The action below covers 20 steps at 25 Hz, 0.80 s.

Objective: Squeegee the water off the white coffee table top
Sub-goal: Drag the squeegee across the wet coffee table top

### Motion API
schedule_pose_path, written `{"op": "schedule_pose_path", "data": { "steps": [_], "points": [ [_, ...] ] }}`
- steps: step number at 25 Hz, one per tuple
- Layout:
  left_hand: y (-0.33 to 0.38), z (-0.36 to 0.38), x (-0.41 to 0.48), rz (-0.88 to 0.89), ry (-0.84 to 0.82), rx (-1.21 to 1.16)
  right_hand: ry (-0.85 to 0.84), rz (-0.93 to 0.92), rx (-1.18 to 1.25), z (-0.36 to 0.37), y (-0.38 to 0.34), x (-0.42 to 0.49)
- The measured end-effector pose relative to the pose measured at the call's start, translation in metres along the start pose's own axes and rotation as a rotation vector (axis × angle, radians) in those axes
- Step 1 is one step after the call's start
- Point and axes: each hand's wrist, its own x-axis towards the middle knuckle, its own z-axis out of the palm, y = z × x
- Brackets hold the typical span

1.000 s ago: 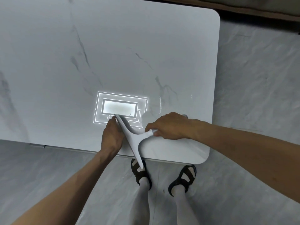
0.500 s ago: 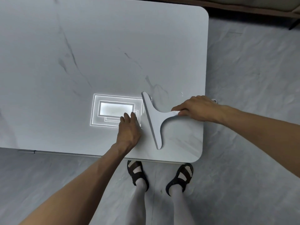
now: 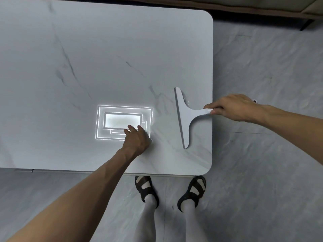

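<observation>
At the right edge of the table, the right hand [image 3: 234, 107] grips the handle of the squeegee [image 3: 185, 116], with fingers and thumb curled round the handle end. The hand itself lies beyond the edge, over the floor [image 3: 271, 154]. The squeegee blade lies on the white coffee table top [image 3: 104, 49], running near to far, just beside the right edge. The left hand [image 3: 137, 138] rests on the top to the left of the blade and well apart from it. Its fingers reach forward and hold nothing, and the fingertips lie over a bright rectangular light reflection [image 3: 124, 119].

Progress, as a judgement: the blade stands close to the right edge, so this stroke appears almost complete. Only the narrow strip between blade and edge is left to clear on this pass. Faint streaks show near the near right corner, and a few droplets sit on the squeegee body. Elsewhere the frame does not show whether the top is wet or dry, so the amount of surface left cannot be determined. The far and left areas may require further passes.

Count:
- squeegee: one
- table top: one
- hands: two, one on the tool, one on the top
- light reflection: one
- sandals [image 3: 146, 189]: two, worn on the floor at the near edge
</observation>
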Motion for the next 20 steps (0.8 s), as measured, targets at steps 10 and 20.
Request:
{"op": "schedule_pose_path", "data": {
  "steps": [10, 20],
  "points": [
    [-0.022, 0.007, -0.027, -0.219, 0.375, -0.488, -0.083, -0.201, 0.132, 0.055, -0.083, -0.039],
    [0.042, 0.053, -0.040, 0.029, 0.215, -0.143, -0.175, -0.219, -0.157, 0.028, -0.016, -0.038]
  ]
}}
